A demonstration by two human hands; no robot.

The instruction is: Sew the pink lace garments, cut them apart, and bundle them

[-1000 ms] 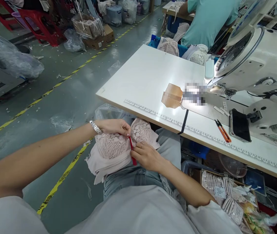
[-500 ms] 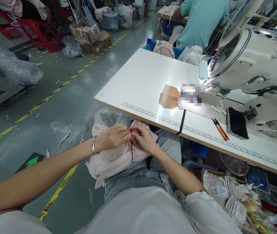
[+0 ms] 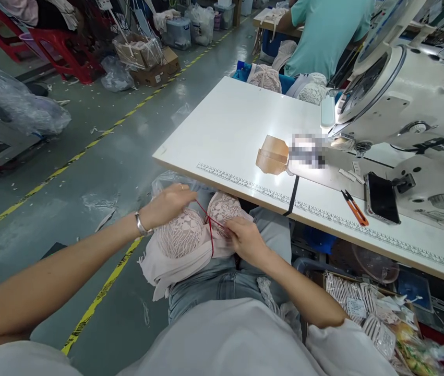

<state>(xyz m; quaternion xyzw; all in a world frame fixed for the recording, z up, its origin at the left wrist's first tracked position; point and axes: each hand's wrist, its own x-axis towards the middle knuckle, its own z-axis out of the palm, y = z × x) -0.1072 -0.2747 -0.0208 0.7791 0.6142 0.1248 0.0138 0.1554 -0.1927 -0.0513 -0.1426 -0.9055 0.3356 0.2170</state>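
A bundle of pale pink lace bra cups [image 3: 184, 241] rests on my lap, below the front edge of the white sewing table [image 3: 225, 130]. A thin red string [image 3: 208, 225] runs around the bundle's middle. My left hand [image 3: 167, 204] is closed on one end of the string, at the bundle's upper left. On the right side, my right hand [image 3: 247, 241] pinches the other end against the lace. Between the two hands the string is pulled taut.
A white sewing machine [image 3: 405, 104] fills the table's right. Orange snips [image 3: 355, 207] and a black phone [image 3: 382, 197] lie near it, with a brown paper piece [image 3: 272, 154] further left. Another person in a teal shirt [image 3: 323, 31] sits beyond. A box of striped goods [image 3: 366, 313] stands under the table.
My hands were together at the bundle's centre half a second ago; they have since moved apart, left hand up-left and right hand down-right, drawing the red string tight.
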